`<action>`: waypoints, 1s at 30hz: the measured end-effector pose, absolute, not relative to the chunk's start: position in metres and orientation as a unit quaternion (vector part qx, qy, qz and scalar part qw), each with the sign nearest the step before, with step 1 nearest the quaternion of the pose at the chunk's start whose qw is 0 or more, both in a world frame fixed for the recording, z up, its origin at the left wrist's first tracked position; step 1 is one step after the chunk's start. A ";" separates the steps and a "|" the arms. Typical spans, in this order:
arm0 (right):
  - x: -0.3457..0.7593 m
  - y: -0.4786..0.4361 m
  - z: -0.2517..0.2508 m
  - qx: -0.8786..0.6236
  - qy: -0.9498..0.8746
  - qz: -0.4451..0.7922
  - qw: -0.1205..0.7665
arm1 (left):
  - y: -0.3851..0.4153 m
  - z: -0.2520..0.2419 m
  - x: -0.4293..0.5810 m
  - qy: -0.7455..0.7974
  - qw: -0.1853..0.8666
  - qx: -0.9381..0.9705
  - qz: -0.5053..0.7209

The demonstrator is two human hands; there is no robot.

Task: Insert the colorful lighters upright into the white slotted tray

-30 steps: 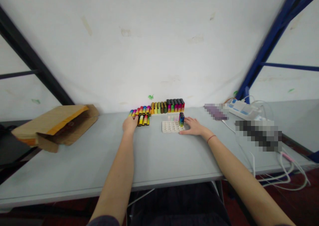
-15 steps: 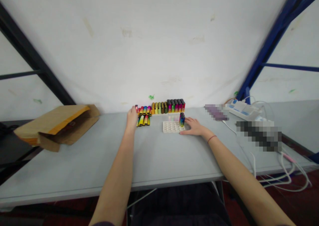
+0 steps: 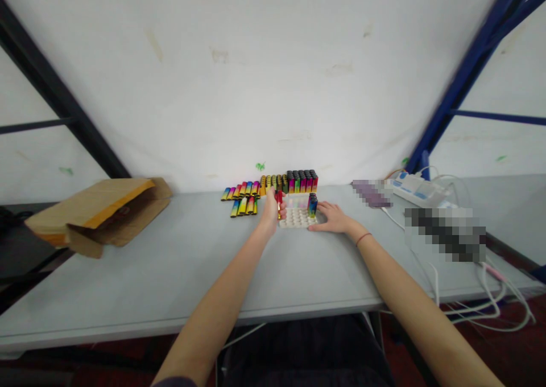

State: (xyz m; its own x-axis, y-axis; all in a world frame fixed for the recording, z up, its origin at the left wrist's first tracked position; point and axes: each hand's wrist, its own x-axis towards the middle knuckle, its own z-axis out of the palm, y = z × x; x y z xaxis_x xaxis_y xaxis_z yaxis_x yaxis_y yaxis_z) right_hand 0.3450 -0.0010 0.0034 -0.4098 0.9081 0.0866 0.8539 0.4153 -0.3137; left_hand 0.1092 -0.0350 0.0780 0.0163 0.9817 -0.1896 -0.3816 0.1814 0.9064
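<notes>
A small red tube, about the size of a lighter, is upright in the fingers of my left hand. That hand is closed around it at the left end of a white tray with rows of round holes. My right hand grips the tray's right end, thumb in front and fingers behind. Beside those fingers, a few blue-and-rainbow tubes with dark tops stand in the tray. Left of my left hand, several colourful tubes lie in two rows on the table.
Behind the tray stand blocks of upright tubes, yellow-green ones and black-topped pink ones, near the wall. An opened brown paper bag lies at left. At right are a blurred phone, a power strip and white cables.
My left hand has moved right from the lying tubes to the tray, carrying the red tube. My right hand has stayed at the tray's right end.
</notes>
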 end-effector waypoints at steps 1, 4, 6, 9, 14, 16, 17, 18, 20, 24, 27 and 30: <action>0.345 -0.001 0.003 -0.529 -0.833 0.110 0.122 | -0.036 0.077 0.110 0.451 0.628 0.336 0.537; 0.345 -0.001 0.003 -0.529 -0.833 0.110 0.120 | -0.036 0.071 0.114 0.476 0.615 0.336 0.531; 0.345 -0.001 0.002 -0.530 -0.832 0.110 0.119 | -0.035 0.067 0.117 0.482 0.603 0.338 0.538; 0.346 0.000 0.002 -0.530 -0.831 0.112 0.122 | -0.033 0.063 0.120 0.479 0.591 0.341 0.552; 0.346 0.000 0.003 -0.532 -0.831 0.114 0.119 | -0.035 0.062 0.121 0.471 0.582 0.336 0.571; 0.346 0.000 0.002 -0.530 -0.832 0.115 0.121 | -0.035 0.063 0.121 0.470 0.579 0.332 0.577; 0.346 0.000 0.002 -0.529 -0.832 0.115 0.123 | -0.036 0.063 0.120 0.470 0.577 0.331 0.581; 0.346 0.000 0.002 -0.528 -0.832 0.116 0.124 | -0.036 0.063 0.120 0.470 0.574 0.330 0.584; 0.347 0.000 0.002 -0.528 -0.832 0.116 0.126 | -0.035 0.062 0.119 0.467 0.571 0.330 0.589; 0.347 0.000 0.002 -0.527 -0.833 0.115 0.124 | -0.035 0.059 0.119 0.458 0.580 0.325 0.590; 0.346 0.000 0.003 -0.531 -0.831 0.115 0.120 | -0.034 0.057 0.119 0.460 0.586 0.321 0.585; 0.345 -0.001 0.004 -0.532 -0.830 0.115 0.119 | -0.033 0.056 0.120 0.471 0.582 0.325 0.578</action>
State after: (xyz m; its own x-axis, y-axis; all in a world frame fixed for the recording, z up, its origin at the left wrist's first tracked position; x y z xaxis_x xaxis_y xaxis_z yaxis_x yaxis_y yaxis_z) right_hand 0.3454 -0.0007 0.0036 -0.4046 0.9114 0.0757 0.8565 0.4066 -0.3178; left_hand 0.1195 -0.0329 0.0563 -0.1120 0.9785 -0.1734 -0.3667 0.1215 0.9224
